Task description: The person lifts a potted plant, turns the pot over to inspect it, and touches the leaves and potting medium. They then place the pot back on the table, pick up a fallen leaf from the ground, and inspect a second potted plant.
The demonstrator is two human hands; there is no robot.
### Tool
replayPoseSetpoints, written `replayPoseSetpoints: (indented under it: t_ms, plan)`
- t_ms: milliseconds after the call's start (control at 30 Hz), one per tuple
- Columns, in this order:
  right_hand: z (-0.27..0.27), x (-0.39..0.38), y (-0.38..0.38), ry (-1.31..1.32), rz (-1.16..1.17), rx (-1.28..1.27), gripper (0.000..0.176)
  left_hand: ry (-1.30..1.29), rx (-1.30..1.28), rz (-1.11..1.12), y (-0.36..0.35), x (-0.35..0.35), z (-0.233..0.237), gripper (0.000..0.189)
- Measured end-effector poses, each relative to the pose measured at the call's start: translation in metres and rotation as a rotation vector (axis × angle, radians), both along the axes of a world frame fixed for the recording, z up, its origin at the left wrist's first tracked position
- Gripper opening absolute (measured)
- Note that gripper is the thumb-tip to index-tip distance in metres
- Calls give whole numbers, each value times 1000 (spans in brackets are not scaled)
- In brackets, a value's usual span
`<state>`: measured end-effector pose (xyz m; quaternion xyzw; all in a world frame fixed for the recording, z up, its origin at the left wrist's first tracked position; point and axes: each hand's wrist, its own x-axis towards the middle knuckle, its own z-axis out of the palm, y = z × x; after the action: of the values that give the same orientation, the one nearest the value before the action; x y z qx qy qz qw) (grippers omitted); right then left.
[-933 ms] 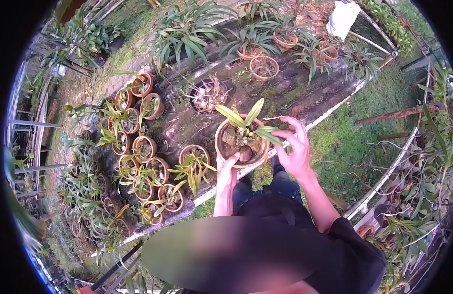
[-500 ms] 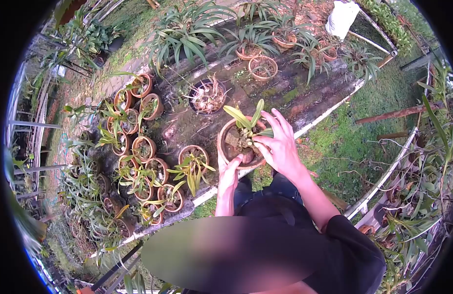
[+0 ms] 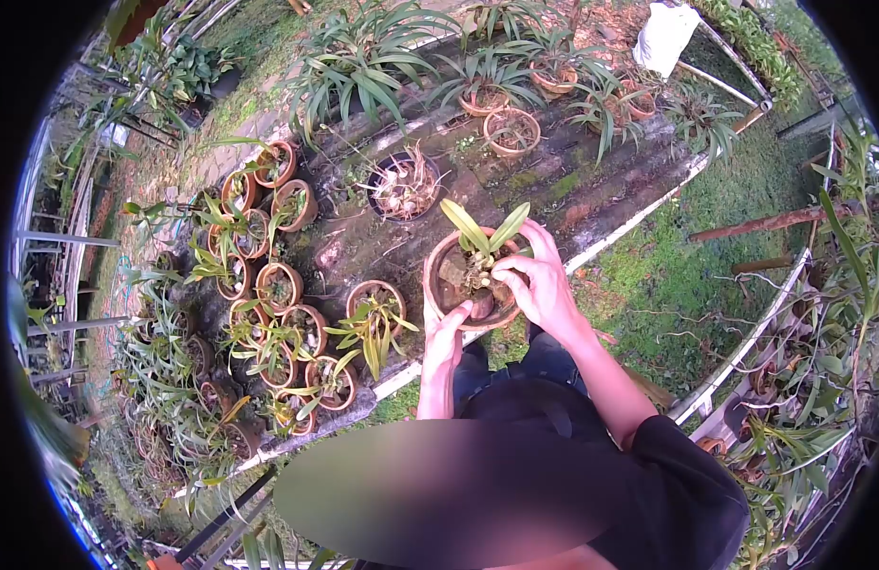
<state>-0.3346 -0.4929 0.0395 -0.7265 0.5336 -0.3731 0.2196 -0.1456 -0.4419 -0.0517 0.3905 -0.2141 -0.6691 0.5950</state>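
A round clay pot [image 3: 434, 282] is held up in front of my body by my left hand [image 3: 443, 334]. The thumb of that hand lies over the near rim and the other fingers go out of sight beneath the pot. Inside, a small orchid-like plant [image 3: 479, 239] with long green leaves stands among brown chunks. My right hand [image 3: 546, 290] is at the pot's right side, thumb and forefinger pinched at the plant's base. Its other fingers curve beyond the leaves near the rim.
Several clay pots with plants [image 3: 280, 288] cluster at the left of a weathered table [image 3: 363, 252]. A dark bowl of dry roots and bulbs [image 3: 404, 186] stands mid-table. Larger leafy potted plants [image 3: 484, 81] line the back, near a white bag [image 3: 665, 38]. A bench of plants [image 3: 800, 418] is at right.
My right hand has moved slightly down and its raised fingers have lowered toward the pot rim. The plant's leaves have shifted a little to the right. The left hand keeps its hold.
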Motion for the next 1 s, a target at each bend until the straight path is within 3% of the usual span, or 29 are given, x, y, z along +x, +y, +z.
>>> replayPoseSetpoints:
  t_ms: [67,200,333,433,500,533,667,767,800,1000]
  plan:
    - [-2,0,1,-32,9,-48,12,96,94,-65,1,3,1,71]
    - [-4,1,6,-131,-34,-162,10,62,41,20,-3,-3,10,62]
    - [17,-14,10,-318,-147,-26,11,150,98,45,-1,5,-3,62]
    - [20,-49,9,-151,-251,45,9,189,97,73,-2,6,4,64]
    - [34,-61,12,373,-310,-23,10,176,88,80,-4,6,14,65]
    - [42,-61,13,404,-296,20,15,156,87,77,-5,6,20,65]
    - [54,-41,11,-28,49,36,18,112,53,56,-8,2,28,67]
    - [41,-19,6,80,142,-123,16,55,22,17,-8,1,23,68]
    - [43,-15,5,129,160,-114,27,51,31,7,-8,1,19,69]
    - [27,0,1,203,35,-100,21,-16,42,1,-5,0,16,70]
